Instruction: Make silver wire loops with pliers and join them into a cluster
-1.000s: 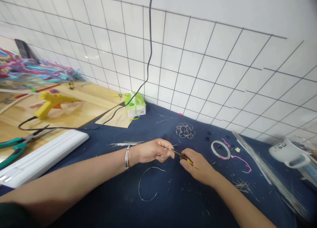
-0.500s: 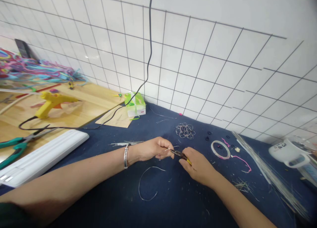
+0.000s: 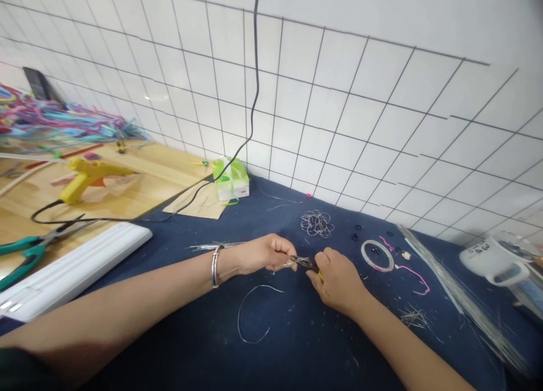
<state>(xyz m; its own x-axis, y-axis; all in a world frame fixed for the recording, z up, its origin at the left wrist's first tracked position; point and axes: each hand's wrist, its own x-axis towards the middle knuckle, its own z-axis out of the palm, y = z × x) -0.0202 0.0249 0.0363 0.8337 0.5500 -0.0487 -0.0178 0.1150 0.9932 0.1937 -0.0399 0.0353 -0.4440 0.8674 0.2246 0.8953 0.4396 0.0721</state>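
My left hand [image 3: 275, 253] is closed, pinching a thin wire between thumb and fingers. Wrapped in my right hand [image 3: 337, 279] is a pair of pliers [image 3: 307, 262] with dark jaws and a bit of yellow handle showing. The jaws point left and meet the wire right at my left fingertips; whether they are clamped is too small to see. Below my hands lies a loose curved wire [image 3: 238, 314]. Beyond them sits a cluster of wire loops [image 3: 317, 224]. A bundle of short straight wires [image 3: 212, 246] lies behind my left wrist.
To the right are a tape roll [image 3: 363, 256], long straight wires [image 3: 458, 295], wire scraps [image 3: 413, 317] and a white mug [image 3: 479, 257]. Leftward lie a yellow glue gun [image 3: 87, 179], green-handled pliers [image 3: 31, 258], a white power strip [image 3: 80, 269] and a tissue pack [image 3: 232, 181].
My right hand has turned slightly, tilting the pliers' jaws against the wire. My left hand stays nearly in place, still pinching it.
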